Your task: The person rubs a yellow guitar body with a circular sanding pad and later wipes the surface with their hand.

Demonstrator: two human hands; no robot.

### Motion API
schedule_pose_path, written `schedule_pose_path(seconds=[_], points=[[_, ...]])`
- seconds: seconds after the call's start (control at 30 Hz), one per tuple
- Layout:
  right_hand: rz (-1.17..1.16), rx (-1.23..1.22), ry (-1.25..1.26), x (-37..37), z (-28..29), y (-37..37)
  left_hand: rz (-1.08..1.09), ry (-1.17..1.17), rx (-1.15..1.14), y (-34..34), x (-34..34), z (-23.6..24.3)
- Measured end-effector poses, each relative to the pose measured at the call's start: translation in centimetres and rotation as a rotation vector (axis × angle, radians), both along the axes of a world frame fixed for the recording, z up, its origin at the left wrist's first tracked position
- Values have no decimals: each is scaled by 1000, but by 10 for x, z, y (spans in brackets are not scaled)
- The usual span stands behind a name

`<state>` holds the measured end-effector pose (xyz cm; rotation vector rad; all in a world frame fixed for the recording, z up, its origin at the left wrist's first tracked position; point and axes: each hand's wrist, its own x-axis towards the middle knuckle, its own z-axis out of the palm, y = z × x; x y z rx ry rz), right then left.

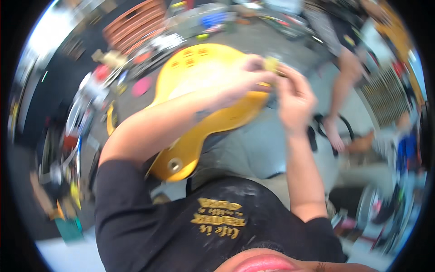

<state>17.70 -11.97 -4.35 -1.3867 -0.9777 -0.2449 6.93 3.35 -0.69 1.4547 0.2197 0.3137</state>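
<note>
A large glossy yellow panel lies before me, with slots at its far end and a round metal-ringed hole near me. My left forearm crosses over it. Beyond its right edge, my left hand and my right hand meet, both with fingers closed. Between their fingertips is a small yellowish piece, too blurred to name. Motion smears the fingers, and part of the left hand's grip is hidden.
An orange slatted crate stands at the far left. Tools and loose items clutter the left, with a pink disc and a white container. Another person's bare leg is at the right, near a beige grille.
</note>
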Motion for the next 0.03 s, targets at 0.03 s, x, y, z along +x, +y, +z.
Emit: schedule_pose_path(seconds=[0.03], points=[[7, -43, -198, 6, -1, 5, 58, 130, -74, 5, -8, 13]])
